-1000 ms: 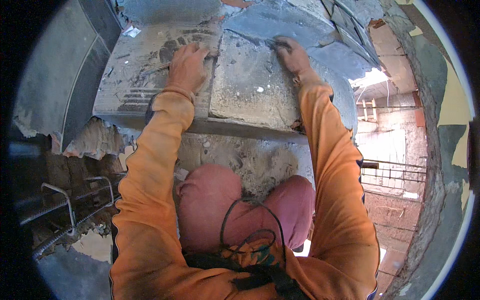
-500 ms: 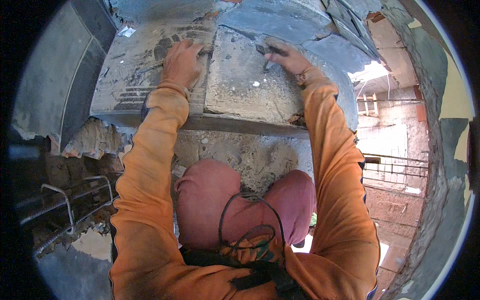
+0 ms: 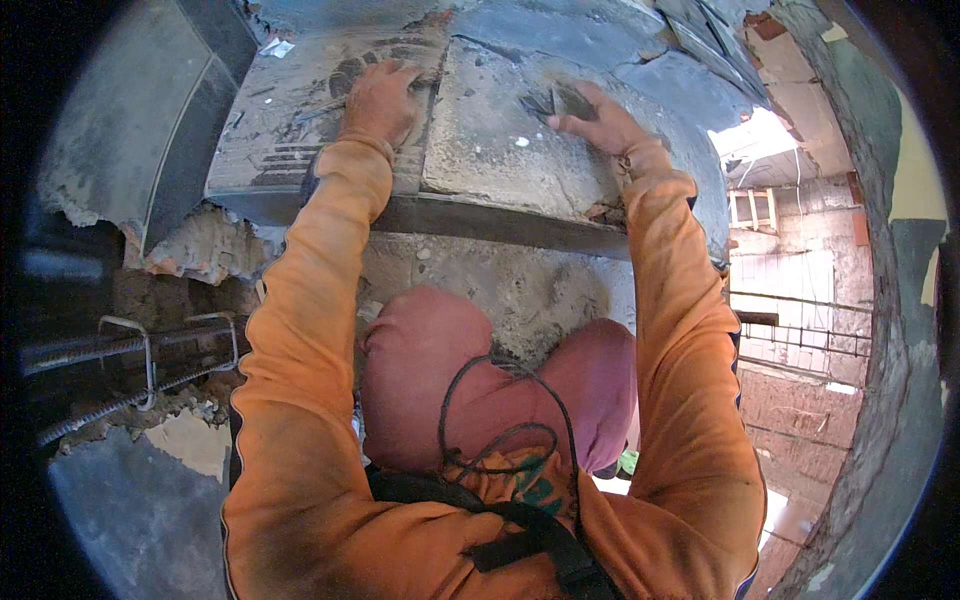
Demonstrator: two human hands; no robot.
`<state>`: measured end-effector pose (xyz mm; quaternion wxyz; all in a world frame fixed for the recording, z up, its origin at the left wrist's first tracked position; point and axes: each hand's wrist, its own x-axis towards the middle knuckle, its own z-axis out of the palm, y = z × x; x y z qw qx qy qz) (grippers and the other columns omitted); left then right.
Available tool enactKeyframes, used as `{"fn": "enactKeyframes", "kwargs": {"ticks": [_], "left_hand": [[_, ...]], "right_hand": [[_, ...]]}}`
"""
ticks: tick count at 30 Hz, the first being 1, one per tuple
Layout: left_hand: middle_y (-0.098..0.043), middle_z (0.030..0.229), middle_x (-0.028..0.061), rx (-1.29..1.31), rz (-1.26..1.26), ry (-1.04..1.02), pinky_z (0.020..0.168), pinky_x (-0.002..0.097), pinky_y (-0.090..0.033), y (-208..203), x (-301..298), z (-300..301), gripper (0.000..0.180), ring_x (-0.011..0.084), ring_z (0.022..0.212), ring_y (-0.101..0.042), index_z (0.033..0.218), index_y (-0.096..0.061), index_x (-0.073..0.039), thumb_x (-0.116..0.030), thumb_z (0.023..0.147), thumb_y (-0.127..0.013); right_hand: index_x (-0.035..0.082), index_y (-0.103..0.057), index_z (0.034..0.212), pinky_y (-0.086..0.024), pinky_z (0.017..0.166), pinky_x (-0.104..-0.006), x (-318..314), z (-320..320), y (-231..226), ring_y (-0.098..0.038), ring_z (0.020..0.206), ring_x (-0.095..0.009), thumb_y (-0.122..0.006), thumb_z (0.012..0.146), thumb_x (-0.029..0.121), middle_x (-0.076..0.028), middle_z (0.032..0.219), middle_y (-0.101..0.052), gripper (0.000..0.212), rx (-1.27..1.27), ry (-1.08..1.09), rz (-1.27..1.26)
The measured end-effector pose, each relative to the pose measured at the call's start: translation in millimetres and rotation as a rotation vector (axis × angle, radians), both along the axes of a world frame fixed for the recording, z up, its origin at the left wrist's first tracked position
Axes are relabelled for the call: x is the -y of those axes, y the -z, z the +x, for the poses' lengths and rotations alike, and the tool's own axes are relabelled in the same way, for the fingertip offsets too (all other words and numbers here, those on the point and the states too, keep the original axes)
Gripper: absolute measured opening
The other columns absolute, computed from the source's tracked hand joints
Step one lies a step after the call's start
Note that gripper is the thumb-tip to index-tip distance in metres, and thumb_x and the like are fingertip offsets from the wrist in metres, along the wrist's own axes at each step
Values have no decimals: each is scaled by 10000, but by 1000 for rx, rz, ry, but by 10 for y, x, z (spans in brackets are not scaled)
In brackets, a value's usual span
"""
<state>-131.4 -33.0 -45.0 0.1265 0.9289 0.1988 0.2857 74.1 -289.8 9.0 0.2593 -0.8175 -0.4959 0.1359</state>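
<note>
My left hand [image 3: 382,105] rests on the grey, dusty slab [image 3: 262,150] at the far left, beside the joint between two slabs. Its fingers curl downward, and whatever they close on is hidden beneath them. Over the paler, worn slab [image 3: 490,185] to the right, my right hand [image 3: 608,122] has its thumb and fingers around a thin, dark, pointed shard [image 3: 540,104]. Part of that piece is lost in the shadow between the fingers. A small white chip [image 3: 522,142] lies near my right thumb.
Upright grey panels [image 3: 130,110] stand at the left, above broken masonry and bent steel rebar [image 3: 150,365]. A black cable [image 3: 570,400] loops over my lap. Loose dark strips [image 3: 715,45] lean at the far right, beside a drop to a lower level.
My right hand has drawn slightly toward me over the slab, and the dark shard has moved with it. My left hand stays nearly in place; the whole view has shifted a little.
</note>
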Motion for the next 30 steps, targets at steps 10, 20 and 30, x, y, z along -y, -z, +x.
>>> {"fn": "enactKeyframes", "kwargs": {"ticks": [10, 20, 30], "left_hand": [[-581, 1098, 141, 28, -25, 52, 941, 427, -418, 14, -29, 25, 402, 350, 1074, -512, 1151, -636, -151, -85, 762, -556], [-556, 1144, 150, -53, -21, 22, 964, 410, -410, -8, -7, 4, 436, 333, 1117, -492, 1186, -604, -140, -101, 752, -580], [-557, 1165, 180, -46, -12, 77, 954, 436, -404, 174, -163, 75, 442, 360, 1122, -490, 1202, -587, -136, -119, 761, -583]], "right_hand": [[122, -616, 1149, -392, 972, -439, -266, -381, 403, -504, 1146, -365, -657, 783, 442, -204, 1215, -555, 487, 378, 222, 64], [58, -595, 1048, -445, 864, -444, -237, -264, 258, -557, 1024, -387, -680, 759, 210, -202, 1040, -615, 338, 212, 62, 31], [69, -644, 1026, -474, 827, -446, -346, -336, 246, -594, 913, -400, -627, 751, 183, -233, 963, -626, 298, 300, 190, -15]]}}
